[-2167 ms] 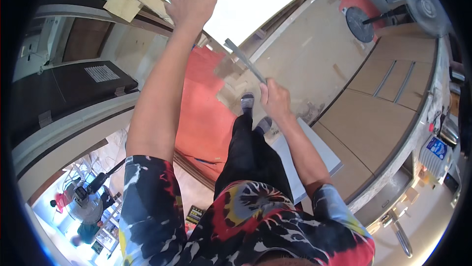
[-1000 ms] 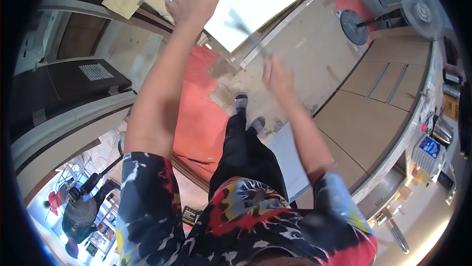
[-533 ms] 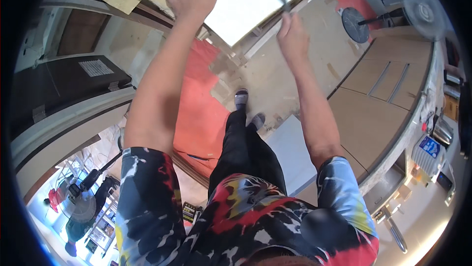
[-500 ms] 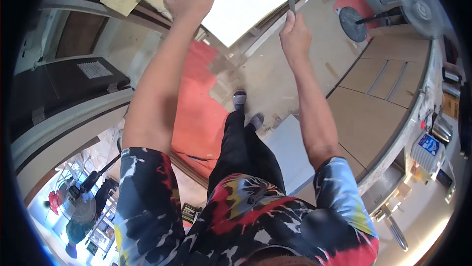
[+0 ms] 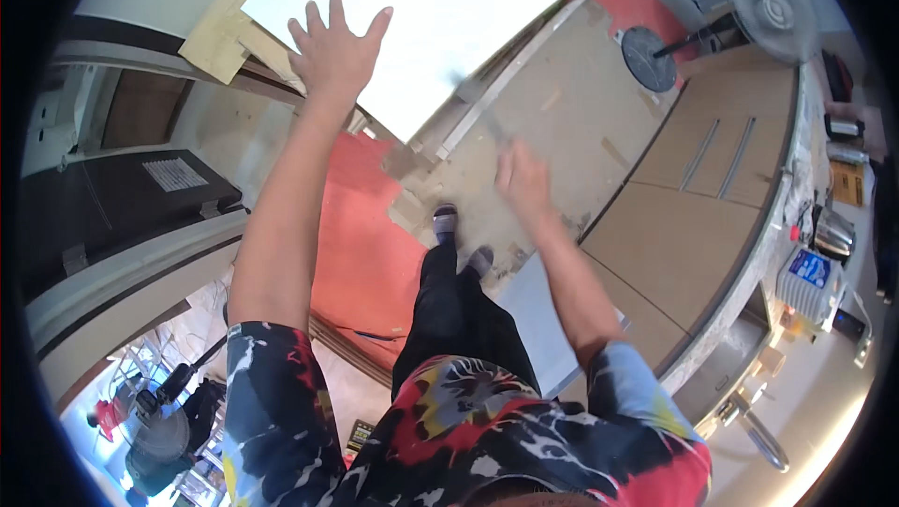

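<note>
A bright white panel (image 5: 440,11) fills the upper middle, its near corner pointing down towards me. My left hand (image 5: 334,58) lies with fingers spread over the panel's left edge; glare makes the contact hard to judge. Off the panel's right edge, my right hand (image 5: 526,181) is closed, smeared by motion. It grips a long, thin grey tool (image 5: 496,125), whose blurred length runs up and left towards the panel's edge. I cannot make out the tool's exact kind.
A pale wooden piece (image 5: 211,44) juts out left of the panel. Brown cabinets (image 5: 679,226) line the right, below a counter with a kettle (image 5: 832,234). A standing fan (image 5: 773,11) is at the far right. Red sheeting (image 5: 365,235) covers part of the floor.
My right hand has come down and left, towards me, with the thin grey tool, which now blurs. The left hand stays spread at the panel, lower in the view as the camera shifted.
</note>
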The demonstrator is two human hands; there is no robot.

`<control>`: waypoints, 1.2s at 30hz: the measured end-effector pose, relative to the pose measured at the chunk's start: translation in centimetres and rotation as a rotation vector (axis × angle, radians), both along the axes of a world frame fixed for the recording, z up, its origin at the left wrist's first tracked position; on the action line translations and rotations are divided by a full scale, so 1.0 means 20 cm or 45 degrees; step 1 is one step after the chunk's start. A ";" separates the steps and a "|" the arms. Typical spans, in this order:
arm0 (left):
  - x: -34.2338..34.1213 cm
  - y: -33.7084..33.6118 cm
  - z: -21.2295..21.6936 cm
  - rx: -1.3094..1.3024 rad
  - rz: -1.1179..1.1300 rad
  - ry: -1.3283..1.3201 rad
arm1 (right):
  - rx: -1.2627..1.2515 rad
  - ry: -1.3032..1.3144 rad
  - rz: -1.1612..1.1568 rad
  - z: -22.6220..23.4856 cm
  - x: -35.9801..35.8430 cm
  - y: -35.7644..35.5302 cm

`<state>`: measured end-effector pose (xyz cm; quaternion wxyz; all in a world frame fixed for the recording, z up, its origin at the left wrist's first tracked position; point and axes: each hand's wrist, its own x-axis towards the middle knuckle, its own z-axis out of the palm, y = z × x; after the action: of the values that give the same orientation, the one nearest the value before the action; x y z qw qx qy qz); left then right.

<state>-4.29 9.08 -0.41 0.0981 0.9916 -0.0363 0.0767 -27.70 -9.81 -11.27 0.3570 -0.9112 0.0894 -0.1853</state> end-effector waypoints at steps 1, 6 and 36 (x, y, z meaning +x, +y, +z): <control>-0.01 0.01 -0.02 0.013 0.002 0.020 | -0.014 0.099 0.129 -0.02 -0.11 0.05; 0.02 -0.06 -0.03 -0.003 -0.051 -0.011 | -0.097 0.032 -0.260 0.11 0.51 -0.33; -0.02 0.02 -0.02 -0.014 0.028 0.023 | -0.068 0.254 0.166 0.16 -0.16 0.07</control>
<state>-4.65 9.48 -0.72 0.1029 0.9920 -0.0241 0.0691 -30.86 -8.39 -8.00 0.3333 -0.9381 0.0602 -0.0724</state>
